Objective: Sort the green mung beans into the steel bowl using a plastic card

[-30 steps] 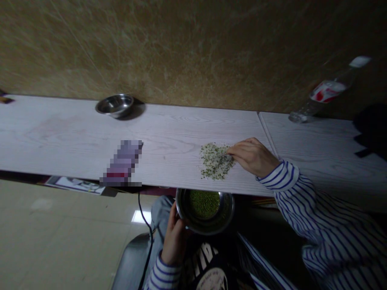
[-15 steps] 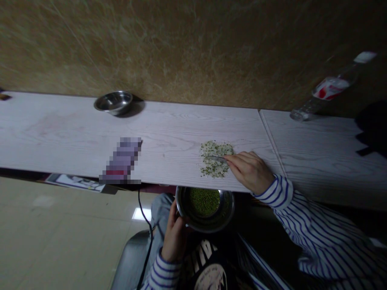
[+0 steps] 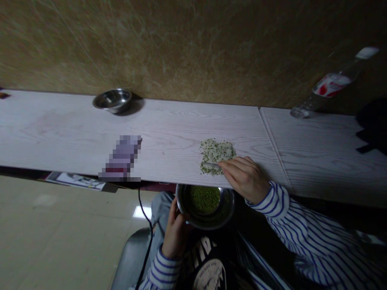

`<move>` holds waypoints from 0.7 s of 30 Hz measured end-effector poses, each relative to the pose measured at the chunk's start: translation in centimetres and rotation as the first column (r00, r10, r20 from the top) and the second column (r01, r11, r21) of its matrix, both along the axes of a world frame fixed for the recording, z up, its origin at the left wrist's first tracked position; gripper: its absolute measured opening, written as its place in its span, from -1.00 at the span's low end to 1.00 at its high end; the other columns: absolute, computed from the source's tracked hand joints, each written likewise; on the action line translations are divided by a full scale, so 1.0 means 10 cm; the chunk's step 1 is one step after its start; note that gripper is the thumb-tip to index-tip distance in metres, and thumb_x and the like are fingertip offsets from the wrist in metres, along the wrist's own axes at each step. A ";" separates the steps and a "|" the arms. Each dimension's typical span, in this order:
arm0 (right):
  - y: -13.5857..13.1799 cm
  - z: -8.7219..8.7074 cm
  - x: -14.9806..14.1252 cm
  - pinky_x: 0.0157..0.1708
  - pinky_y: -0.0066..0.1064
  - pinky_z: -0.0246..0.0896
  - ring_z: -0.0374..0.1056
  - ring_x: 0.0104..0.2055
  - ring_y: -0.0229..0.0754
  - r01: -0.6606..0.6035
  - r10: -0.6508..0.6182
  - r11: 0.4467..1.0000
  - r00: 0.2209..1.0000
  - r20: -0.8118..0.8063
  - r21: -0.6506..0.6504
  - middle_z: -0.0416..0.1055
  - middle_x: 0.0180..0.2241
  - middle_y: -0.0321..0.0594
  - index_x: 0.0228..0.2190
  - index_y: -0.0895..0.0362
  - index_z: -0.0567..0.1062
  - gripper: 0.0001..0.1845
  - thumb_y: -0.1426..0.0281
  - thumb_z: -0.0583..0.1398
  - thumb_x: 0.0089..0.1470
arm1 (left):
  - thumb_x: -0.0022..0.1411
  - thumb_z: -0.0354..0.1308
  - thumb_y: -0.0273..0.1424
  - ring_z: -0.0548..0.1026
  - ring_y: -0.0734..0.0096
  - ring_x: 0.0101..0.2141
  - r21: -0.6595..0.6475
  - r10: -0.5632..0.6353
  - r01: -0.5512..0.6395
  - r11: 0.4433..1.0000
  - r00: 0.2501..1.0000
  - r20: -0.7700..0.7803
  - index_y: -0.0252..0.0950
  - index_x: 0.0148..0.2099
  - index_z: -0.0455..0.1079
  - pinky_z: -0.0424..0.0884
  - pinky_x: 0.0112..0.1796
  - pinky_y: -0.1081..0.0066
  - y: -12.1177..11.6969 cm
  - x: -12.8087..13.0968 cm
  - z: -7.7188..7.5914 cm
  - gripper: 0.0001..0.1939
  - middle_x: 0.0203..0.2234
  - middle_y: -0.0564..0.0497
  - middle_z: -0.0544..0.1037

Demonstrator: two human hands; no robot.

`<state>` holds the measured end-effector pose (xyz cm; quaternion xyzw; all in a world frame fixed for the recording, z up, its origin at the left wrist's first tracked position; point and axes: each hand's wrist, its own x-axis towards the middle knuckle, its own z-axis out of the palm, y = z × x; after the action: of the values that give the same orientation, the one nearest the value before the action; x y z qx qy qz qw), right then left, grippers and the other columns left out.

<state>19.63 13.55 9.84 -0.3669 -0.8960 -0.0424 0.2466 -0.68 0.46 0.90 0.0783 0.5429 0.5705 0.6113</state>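
Note:
My left hand [image 3: 174, 233] grips the rim of a steel bowl [image 3: 225, 211] of green beans, held below the table's front edge over my lap. My right hand [image 3: 244, 177] rests on the pale wooden table [image 3: 169, 133], fingers pinched on a thin metal tool [image 3: 211, 164], perhaps tweezers. The tool's tip lies in the near part of a small pile of mixed green and pale grains [image 3: 216, 154] spread on the table just above the bowl.
An empty steel bowl [image 3: 112, 99] stands at the back left by the wall. A blurred-out flat object [image 3: 122, 159] lies near the front edge. A plastic bottle [image 3: 331, 86] stands at the back right, a dark object [image 3: 373, 129] at the far right.
My right hand has drawn back toward the table's front edge with the tool, from the pile's right side to its near side. The left hand and bowl have barely moved.

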 end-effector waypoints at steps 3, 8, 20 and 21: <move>-0.03 0.01 -0.02 -0.24 -0.25 0.18 0.46 -0.24 -0.08 -0.012 0.012 1.000 1.000 -0.005 -0.003 0.63 -0.24 -0.12 -0.10 0.18 0.55 -0.74 0.55 0.13 0.23 | -0.04 0.25 -0.43 0.53 0.19 -0.22 -0.006 0.018 -0.019 1.000 1.000 -0.006 -0.13 0.14 0.38 0.53 -0.28 0.26 0.00 0.01 -0.03 -0.38 -0.02 -0.11 0.55; -0.08 0.02 -0.04 -0.26 -0.25 0.18 0.45 -0.26 -0.09 -0.030 0.030 0.999 1.000 -0.003 -0.011 0.63 -0.26 -0.12 -0.10 0.16 0.56 -0.73 0.54 0.12 0.24 | -0.04 0.24 -0.41 0.54 0.21 -0.20 -0.006 0.010 -0.010 1.000 1.000 -0.029 -0.10 0.21 0.33 0.52 -0.28 0.30 0.00 0.02 -0.04 -0.30 0.00 -0.08 0.54; -0.15 0.03 -0.03 -0.26 -0.24 0.19 0.46 -0.25 -0.08 -0.035 0.035 0.999 0.999 -0.017 -0.027 0.63 -0.25 -0.11 -0.06 0.13 0.56 -0.71 0.53 0.13 0.24 | -0.05 0.27 -0.43 0.49 0.28 -0.29 -0.010 0.028 -0.028 1.000 1.000 0.010 -0.15 0.20 0.37 0.51 -0.31 0.35 0.00 0.03 0.04 -0.30 -0.11 -0.04 0.57; -0.15 0.03 -0.02 -0.25 -0.23 0.20 0.46 -0.25 -0.08 -0.033 0.032 0.999 0.999 -0.022 -0.033 0.63 -0.24 -0.11 -0.06 0.13 0.56 -0.71 0.53 0.13 0.24 | -0.05 0.26 -0.43 0.50 0.28 -0.28 -0.010 0.027 -0.027 1.000 1.000 0.005 -0.15 0.22 0.36 0.51 -0.30 0.34 0.00 0.03 0.02 -0.29 -0.11 -0.04 0.57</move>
<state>19.43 12.02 10.18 -0.3568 -0.8997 -0.0196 0.2508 -0.40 0.48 1.14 0.0663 0.5451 0.5760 0.6056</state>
